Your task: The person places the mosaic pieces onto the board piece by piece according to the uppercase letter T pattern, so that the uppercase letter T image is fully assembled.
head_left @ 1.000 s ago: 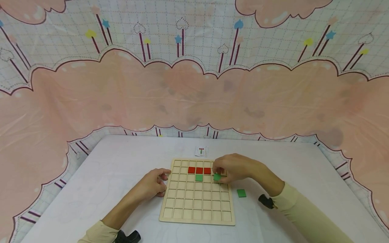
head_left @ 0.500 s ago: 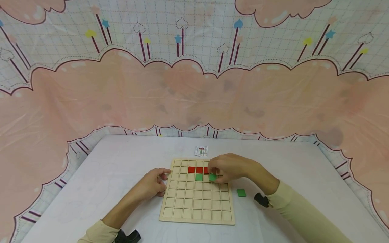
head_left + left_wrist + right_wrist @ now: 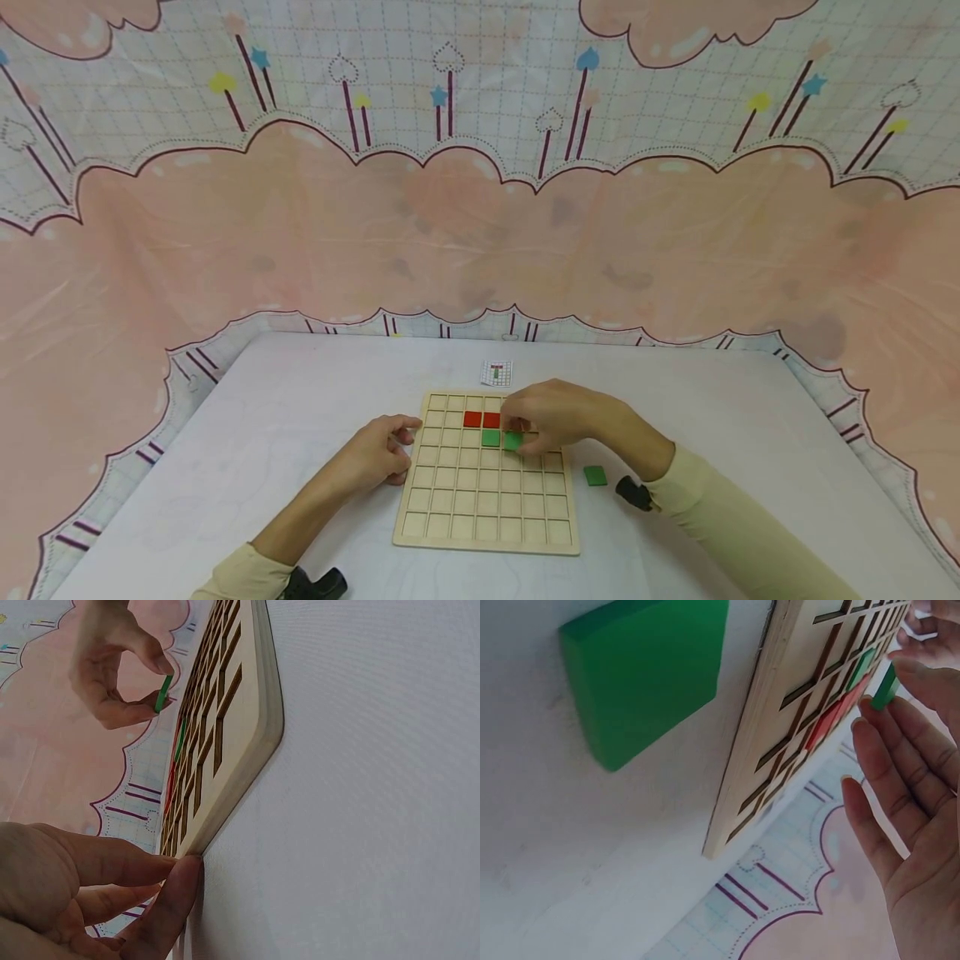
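My right hand point(image 3: 558, 421) pinches a green square tile point(image 3: 163, 694) between thumb and fingers, above the wooden grid board point(image 3: 487, 504). In the right wrist view that held tile point(image 3: 886, 688) is tilted on edge. Red tiles point(image 3: 472, 419) lie in a row in the board's upper part, partly hidden by the right hand in the head view. Just below them a green tile point(image 3: 491, 437) fills a cell. At the board's left edge, my left hand point(image 3: 378, 454) pinches the rim with thumb and index finger, as the left wrist view shows.
A loose green tile point(image 3: 649, 675) lies on the white table point(image 3: 315, 379), right of the board. Behind the board is a small printed card point(image 3: 497, 373) with a coloured grid pattern. A patterned cloth point(image 3: 480, 242) hangs at the back.
My right hand has moved left over the board with the green tile, now close beside the placed green one and covering the rightmost red tile. My left hand has stayed put.
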A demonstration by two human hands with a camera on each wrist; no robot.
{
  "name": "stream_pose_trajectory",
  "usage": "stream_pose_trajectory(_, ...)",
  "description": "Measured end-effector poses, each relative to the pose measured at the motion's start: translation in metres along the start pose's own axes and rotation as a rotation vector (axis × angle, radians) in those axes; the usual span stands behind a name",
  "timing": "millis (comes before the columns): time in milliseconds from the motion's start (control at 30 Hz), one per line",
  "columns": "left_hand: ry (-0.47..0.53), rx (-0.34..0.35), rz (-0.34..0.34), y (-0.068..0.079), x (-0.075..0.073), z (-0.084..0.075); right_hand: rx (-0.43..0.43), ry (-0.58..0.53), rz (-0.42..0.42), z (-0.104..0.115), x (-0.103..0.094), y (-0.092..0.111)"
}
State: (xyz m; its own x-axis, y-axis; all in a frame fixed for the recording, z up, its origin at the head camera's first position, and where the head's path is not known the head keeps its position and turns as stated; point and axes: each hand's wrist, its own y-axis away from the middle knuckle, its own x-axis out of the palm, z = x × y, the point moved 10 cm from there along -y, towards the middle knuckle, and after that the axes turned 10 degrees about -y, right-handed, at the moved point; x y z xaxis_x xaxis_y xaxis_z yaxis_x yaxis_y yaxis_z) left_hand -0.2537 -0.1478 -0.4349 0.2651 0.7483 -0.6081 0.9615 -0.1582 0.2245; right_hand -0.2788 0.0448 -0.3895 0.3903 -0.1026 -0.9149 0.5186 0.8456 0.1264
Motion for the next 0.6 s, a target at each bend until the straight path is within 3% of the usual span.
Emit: stream_pose_trajectory(600,-0.01,0.006,0.005,0.0,0.0,-0.002,-0.054,0.026,0.035,0.014,0.011,-0.014)
